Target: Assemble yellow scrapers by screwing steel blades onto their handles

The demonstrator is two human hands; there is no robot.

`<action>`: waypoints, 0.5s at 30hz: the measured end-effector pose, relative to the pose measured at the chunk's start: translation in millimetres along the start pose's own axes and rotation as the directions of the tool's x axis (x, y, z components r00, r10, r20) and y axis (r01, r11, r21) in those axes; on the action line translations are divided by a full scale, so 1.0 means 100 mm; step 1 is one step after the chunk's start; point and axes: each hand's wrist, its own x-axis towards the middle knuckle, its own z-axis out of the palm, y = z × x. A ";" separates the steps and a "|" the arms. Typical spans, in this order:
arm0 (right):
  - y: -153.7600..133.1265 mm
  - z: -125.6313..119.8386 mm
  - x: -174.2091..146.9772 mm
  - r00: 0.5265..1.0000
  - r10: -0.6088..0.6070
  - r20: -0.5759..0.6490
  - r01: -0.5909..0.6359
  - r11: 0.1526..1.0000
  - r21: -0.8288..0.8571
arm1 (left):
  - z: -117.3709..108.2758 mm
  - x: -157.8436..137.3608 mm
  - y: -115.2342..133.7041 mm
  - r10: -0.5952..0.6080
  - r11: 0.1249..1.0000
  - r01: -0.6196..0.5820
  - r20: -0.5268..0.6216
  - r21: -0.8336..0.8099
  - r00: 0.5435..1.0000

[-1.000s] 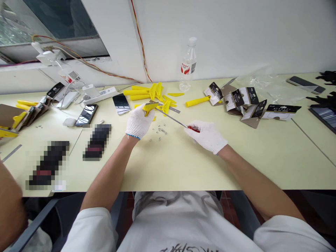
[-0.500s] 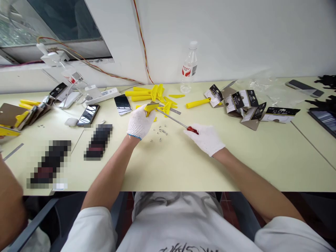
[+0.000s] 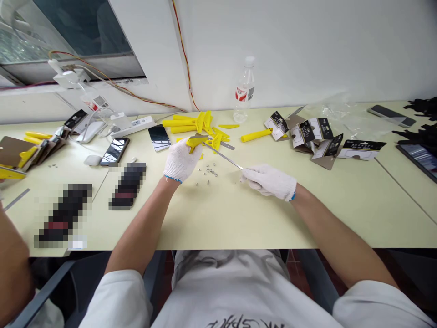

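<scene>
My left hand (image 3: 182, 160), in a white knit glove, is closed around a yellow scraper (image 3: 195, 143) that has a thin metal blade along its head. In my gloved right hand (image 3: 268, 181) is a screwdriver (image 3: 225, 157); the fingers cover its handle. The long shaft slants up to the left, and its tip is at the scraper's head. Small metal screws or nuts (image 3: 212, 172) lie scattered on the table between my hands. Just behind my left hand is a heap of yellow scraper parts (image 3: 198, 122), with a loose metal blade (image 3: 226, 145) beside it.
A water bottle (image 3: 243, 91) stands against the wall. Folded cardboard packages (image 3: 314, 134) and a yellow handle (image 3: 256, 135) lie at the right. Phones (image 3: 159, 137) and a power strip (image 3: 136, 124) are at the left, where a co-worker's arm (image 3: 13, 259) shows.
My right hand has turned over and shifted slightly, so its fingers now hide the red screwdriver handle. My left hand keeps the scraper in nearly the same place.
</scene>
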 end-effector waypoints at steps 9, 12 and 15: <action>0.02 0.07 0.03 0.990 -0.055 -0.134 0.051 0.998 -0.033 | -0.06 0.02 0.03 -0.025 0.999 0.025 -0.015 0.030 1.000; 0.07 0.18 0.08 0.878 -0.288 -0.383 0.148 0.924 -0.353 | -0.08 0.03 0.02 -0.065 0.998 0.066 -0.038 0.011 0.997; 0.11 0.26 0.11 0.775 -0.467 -0.427 0.137 0.783 -0.607 | -0.07 0.03 0.01 -0.064 0.998 0.064 -0.040 -0.007 0.997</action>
